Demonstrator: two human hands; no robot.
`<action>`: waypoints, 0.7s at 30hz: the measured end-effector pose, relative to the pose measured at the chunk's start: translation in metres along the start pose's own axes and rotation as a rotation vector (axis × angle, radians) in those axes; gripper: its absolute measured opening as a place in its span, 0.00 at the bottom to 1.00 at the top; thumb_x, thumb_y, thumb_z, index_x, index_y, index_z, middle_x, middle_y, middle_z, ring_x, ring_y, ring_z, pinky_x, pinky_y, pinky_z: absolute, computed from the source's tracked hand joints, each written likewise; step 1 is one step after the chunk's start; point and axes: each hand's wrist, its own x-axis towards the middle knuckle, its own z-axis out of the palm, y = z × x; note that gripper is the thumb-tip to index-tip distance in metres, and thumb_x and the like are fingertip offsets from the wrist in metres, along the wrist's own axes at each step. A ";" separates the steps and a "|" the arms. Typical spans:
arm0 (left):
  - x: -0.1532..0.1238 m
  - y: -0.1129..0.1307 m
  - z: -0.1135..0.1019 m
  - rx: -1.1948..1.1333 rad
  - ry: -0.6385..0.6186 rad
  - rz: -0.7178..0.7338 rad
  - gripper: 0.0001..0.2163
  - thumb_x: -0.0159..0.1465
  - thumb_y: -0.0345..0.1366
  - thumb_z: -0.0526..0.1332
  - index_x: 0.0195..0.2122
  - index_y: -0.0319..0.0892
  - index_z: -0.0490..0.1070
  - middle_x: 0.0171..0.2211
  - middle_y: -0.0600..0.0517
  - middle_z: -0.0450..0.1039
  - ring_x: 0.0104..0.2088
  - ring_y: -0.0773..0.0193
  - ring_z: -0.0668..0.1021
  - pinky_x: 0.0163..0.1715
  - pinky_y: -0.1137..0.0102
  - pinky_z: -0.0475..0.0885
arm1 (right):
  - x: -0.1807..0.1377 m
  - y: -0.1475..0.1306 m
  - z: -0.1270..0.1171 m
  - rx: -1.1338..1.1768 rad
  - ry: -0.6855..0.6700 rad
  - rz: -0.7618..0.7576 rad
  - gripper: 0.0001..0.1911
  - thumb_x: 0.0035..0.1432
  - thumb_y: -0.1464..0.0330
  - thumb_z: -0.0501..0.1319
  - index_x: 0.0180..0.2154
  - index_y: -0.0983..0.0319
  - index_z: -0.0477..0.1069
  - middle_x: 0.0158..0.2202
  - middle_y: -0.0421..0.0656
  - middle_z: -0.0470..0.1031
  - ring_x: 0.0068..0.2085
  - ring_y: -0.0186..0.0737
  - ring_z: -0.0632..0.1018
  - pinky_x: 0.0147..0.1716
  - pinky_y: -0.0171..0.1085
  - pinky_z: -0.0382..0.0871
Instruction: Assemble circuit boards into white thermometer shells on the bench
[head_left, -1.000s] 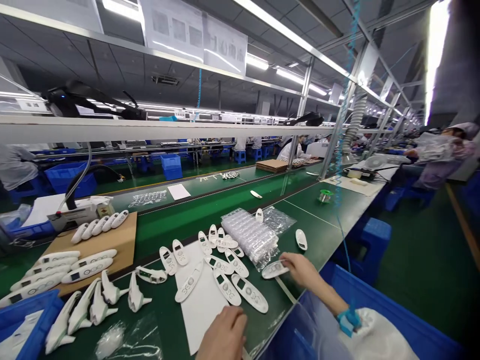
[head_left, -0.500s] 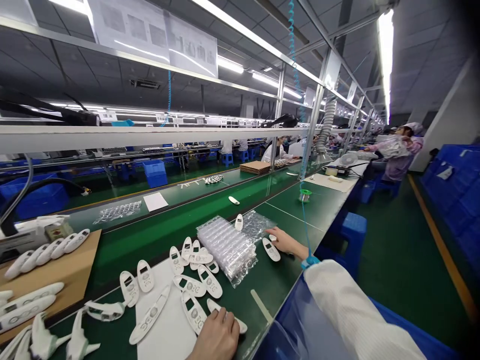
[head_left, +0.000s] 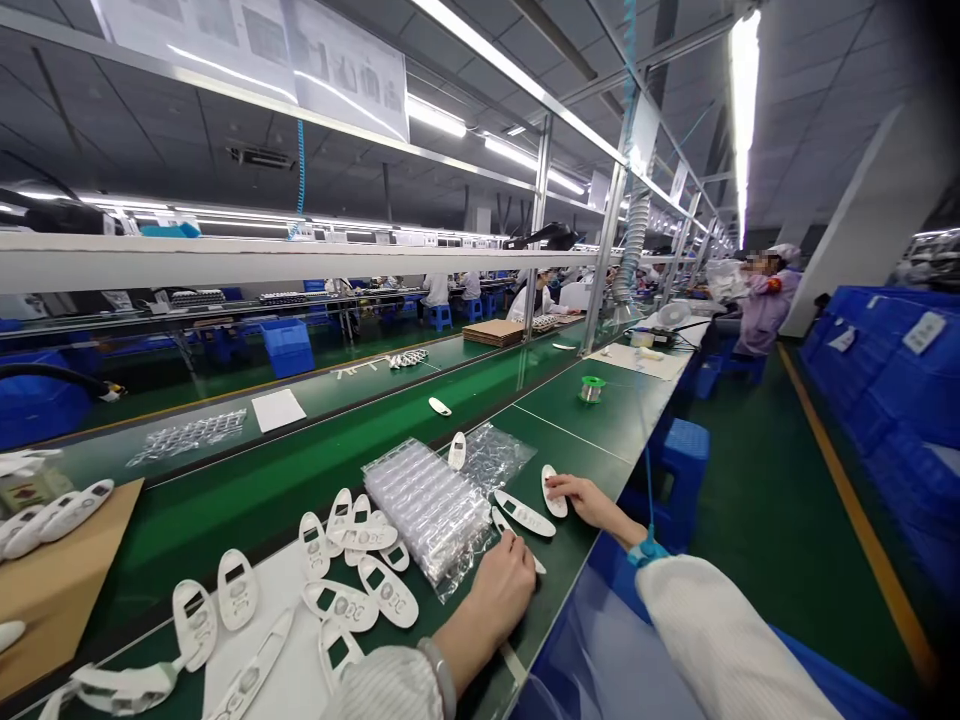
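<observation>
Left hand (head_left: 504, 590) has shifted right since half a second ago: off the shells on the paper sheet (head_left: 292, 670), now just beside the tray bag (head_left: 424, 500) near the front edge of the worktop (head_left: 570, 420). Right hand (head_left: 589, 500) is in much the same spot, with a different part under it.

- Left hand: palm down, fingers (head_left: 517, 552) bent over a half-covered shell (head_left: 497, 518); only the shell's ends show past the hand. Touching it for sure. Cannot tell if it's pinched or just pressed.
- Right hand: fingers (head_left: 561, 485) stretched out nearly flat, tips resting on the oval shell (head_left: 551, 492). Not closed round it; the shell lies flat on the worktop.
- Long shell (head_left: 525, 514) lies loose between the two hands, touched by neither.
- Blue wrist strap (head_left: 646, 551) on the right wrist, its coiled cord running up.

Around them:
- Flat clear bag (head_left: 491, 455) behind the tray bag, with a small white shell (head_left: 457, 450) at its left edge.
- Shell cluster (head_left: 360, 535) left of the tray bag, some on the paper sheet.
- Green spool (head_left: 592, 388) farther down the worktop, well apart from both hands.
- Blue stool (head_left: 684, 455) at the worktop's right side; a co-worker (head_left: 765, 305) stands far down the aisle.
</observation>
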 end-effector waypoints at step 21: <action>-0.134 -0.018 -0.060 -0.356 -0.197 -0.170 0.18 0.64 0.41 0.54 0.54 0.45 0.67 0.61 0.43 0.64 0.58 0.49 0.69 0.53 0.59 0.72 | 0.010 -0.039 0.042 -0.322 -0.146 0.097 0.26 0.66 0.58 0.45 0.62 0.56 0.59 0.67 0.47 0.53 0.66 0.53 0.55 0.59 0.53 0.55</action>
